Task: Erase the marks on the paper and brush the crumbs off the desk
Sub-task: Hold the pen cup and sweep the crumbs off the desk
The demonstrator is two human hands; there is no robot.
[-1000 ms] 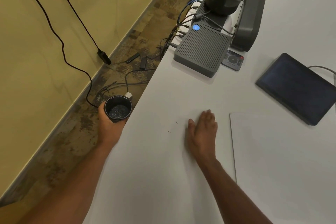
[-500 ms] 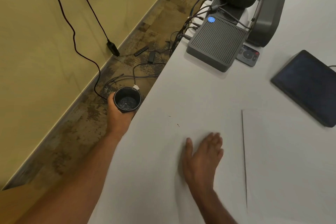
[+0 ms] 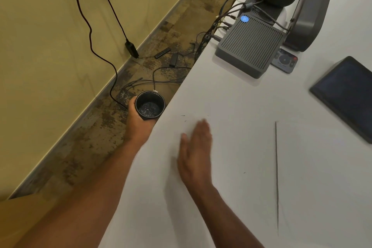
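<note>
Right hand (image 3: 196,153), flat and open, has slid back toward the bench (image 3: 231,102) edge after retreating; left hand (image 3: 138,121) still grips the cup (image 3: 150,105) there. Crumbs (image 3: 184,118) remain ahead of the fingertips, paper (image 3: 322,177) aside, so sweeping continues.

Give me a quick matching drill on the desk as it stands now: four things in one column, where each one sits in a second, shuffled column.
Things:
1. black cup
2. right hand
3. tablet
4. remote

Places:
A. flat on the desk, fingers straight, near the crumbs
B. beside the ribbed grey box, at its right
C. held by the left hand just off the desk edge
D. dark screen up, beyond the paper, far right

Pairs: 1-C, 2-A, 3-D, 4-B
</note>
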